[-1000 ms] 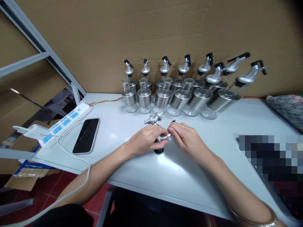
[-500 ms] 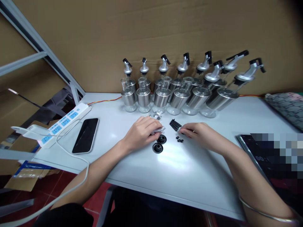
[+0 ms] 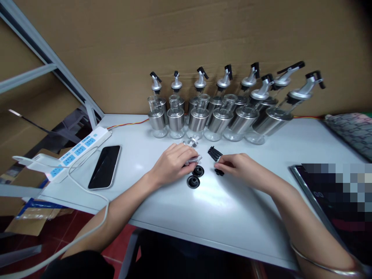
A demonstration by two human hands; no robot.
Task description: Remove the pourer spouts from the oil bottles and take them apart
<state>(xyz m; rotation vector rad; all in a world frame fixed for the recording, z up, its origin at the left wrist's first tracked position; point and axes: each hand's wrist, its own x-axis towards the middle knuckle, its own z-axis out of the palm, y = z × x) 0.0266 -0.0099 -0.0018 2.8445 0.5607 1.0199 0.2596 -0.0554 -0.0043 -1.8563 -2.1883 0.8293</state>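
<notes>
My left hand [image 3: 176, 162] is closed round a silver pourer spout [image 3: 197, 159], whose end pokes out past the fingers. Just below it, two round black stoppers [image 3: 193, 181] lie on the table. My right hand [image 3: 232, 164] is in a pinch, and whatever its fingertips hold is too small to make out. Beside those fingertips lies a bunch of black levers [image 3: 214, 153]. Small black caps [image 3: 219, 172] sit under the right fingers, partly hidden. More silver pourer spouts [image 3: 192, 141] lie beyond my left hand.
Glass bottles with steel sleeves [image 3: 199, 120] stand in two rows at the back, several topped with pourers. A phone [image 3: 105, 167] and a power strip [image 3: 80, 151] are on the left, with a white cable [image 3: 108, 205] crossing my left forearm. A tablet [image 3: 308, 186] lies at right.
My right hand has moved left and slightly down, so its fingertips now cover part of the small black caps. The left hand still holds the pourer spout in the same place.
</notes>
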